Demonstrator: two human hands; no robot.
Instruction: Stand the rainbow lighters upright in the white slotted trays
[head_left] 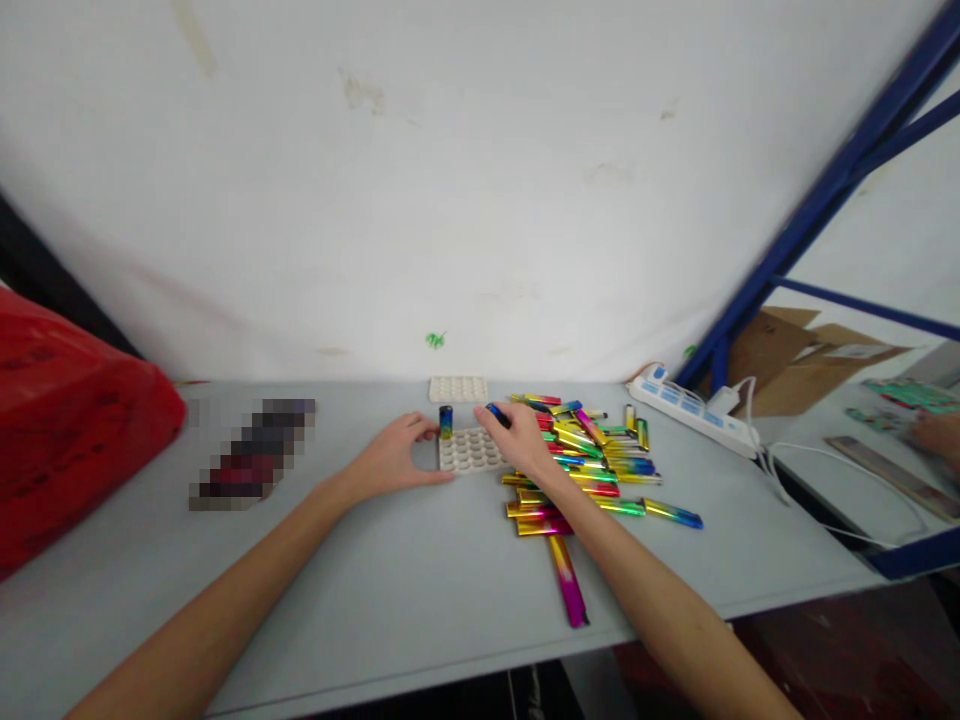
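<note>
A white tray with rows of round holes (471, 463) lies on the table in front of me. My left hand (397, 455) spans its left end, thumb at the near corner and fingers at the far one. In the far-left corner of the tray a blue-and-gold lighter (446, 422) stands upright, close to my left fingertips. Over the tray's right part, my right hand (517, 435) is closed on another lighter (496, 414), held tilted with its dark blue end showing; the rest is hidden by the fingers.
Many shiny coloured lighters (574, 438) are heaped right of the tray; one magenta-and-gold lighter (568, 582) lies nearer me. Behind stands a second white tray (458, 388). A power strip (694, 410), red bag (75, 430), blurred item (253, 455) and blue frame (810, 210) flank the table.
</note>
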